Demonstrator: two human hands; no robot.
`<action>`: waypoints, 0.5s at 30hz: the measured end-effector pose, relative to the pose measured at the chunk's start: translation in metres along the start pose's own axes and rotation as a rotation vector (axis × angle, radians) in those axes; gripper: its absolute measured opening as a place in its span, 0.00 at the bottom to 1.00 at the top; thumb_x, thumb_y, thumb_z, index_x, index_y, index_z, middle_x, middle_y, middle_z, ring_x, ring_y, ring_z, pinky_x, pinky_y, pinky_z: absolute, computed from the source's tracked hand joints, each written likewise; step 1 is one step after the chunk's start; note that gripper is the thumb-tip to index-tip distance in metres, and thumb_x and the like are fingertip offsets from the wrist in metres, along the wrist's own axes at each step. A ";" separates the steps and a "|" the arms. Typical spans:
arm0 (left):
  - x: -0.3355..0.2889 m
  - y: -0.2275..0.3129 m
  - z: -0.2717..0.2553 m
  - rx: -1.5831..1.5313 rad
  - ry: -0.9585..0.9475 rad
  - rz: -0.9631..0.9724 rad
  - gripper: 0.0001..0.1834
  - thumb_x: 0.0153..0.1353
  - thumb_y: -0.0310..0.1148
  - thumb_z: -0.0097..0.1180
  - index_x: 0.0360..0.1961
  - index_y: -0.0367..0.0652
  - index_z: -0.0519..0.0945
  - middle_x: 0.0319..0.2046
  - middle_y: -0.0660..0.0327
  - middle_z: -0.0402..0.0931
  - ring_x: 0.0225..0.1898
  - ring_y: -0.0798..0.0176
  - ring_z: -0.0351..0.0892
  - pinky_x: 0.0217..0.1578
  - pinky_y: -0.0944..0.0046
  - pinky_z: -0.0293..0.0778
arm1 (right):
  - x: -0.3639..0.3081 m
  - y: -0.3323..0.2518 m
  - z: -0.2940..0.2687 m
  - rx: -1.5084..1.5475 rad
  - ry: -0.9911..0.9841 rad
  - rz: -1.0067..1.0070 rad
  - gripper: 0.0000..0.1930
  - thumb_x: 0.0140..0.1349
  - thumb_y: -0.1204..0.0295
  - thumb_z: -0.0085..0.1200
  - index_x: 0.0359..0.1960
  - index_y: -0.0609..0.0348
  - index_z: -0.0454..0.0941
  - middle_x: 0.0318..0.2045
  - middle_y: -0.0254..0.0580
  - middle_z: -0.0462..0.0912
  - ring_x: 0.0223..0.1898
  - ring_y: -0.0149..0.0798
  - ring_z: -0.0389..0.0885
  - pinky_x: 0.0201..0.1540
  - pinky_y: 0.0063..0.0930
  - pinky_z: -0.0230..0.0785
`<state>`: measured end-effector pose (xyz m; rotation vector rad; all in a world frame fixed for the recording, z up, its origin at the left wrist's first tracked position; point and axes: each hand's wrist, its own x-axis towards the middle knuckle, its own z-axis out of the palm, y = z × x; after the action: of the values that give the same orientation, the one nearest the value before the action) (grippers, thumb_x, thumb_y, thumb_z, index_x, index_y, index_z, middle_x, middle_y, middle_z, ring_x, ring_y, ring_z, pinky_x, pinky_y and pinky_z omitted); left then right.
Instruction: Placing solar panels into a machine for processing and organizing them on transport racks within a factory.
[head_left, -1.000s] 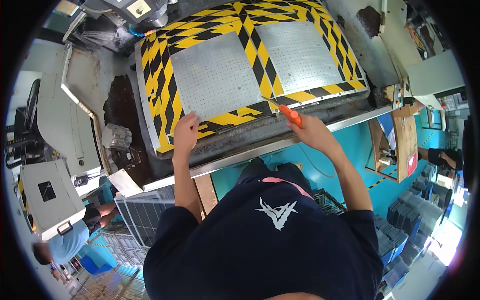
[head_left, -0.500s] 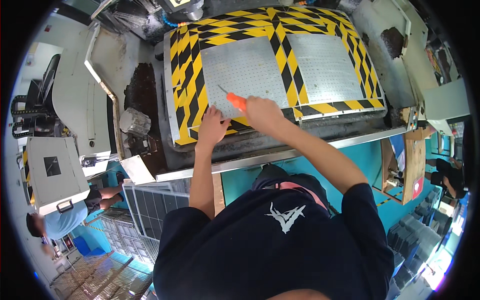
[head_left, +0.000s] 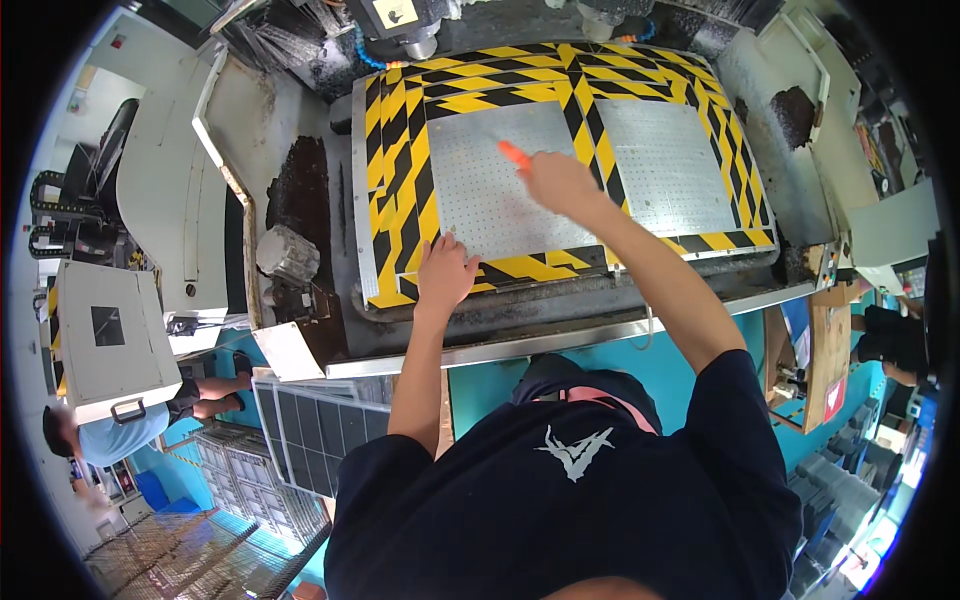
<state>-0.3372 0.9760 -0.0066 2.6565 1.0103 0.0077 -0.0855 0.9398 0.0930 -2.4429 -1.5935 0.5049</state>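
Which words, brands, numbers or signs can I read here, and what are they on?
No words, brands or numbers are legible.
Yellow sticker on the machine head: dark pictogram; any print too small.
Angular pale emblem on the dark shirt: no readable word.
Red-and-white label on the wooden cabinet: too small to read.
Black-and-yellow striped tape around the perforated panel: stripes, no readable text.

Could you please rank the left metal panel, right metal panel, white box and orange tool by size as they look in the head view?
1. Left metal panel
2. Right metal panel and white box: too alike to rank
3. Orange tool: clearly smallest, though blurred and partly hidden
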 end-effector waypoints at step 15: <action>0.125 -0.034 -0.019 -0.437 0.453 -0.278 0.14 0.65 0.41 0.58 0.39 0.42 0.86 0.43 0.52 0.84 0.48 0.46 0.80 0.45 0.51 0.78 | -0.096 0.008 -0.041 0.306 -0.186 0.011 0.25 0.68 0.51 0.53 0.36 0.67 0.80 0.30 0.63 0.83 0.35 0.63 0.82 0.39 0.49 0.72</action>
<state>-0.2667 1.0865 -0.0103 2.1381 1.3258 0.7113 -0.0987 0.8506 0.1457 -2.2299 -1.4409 0.9273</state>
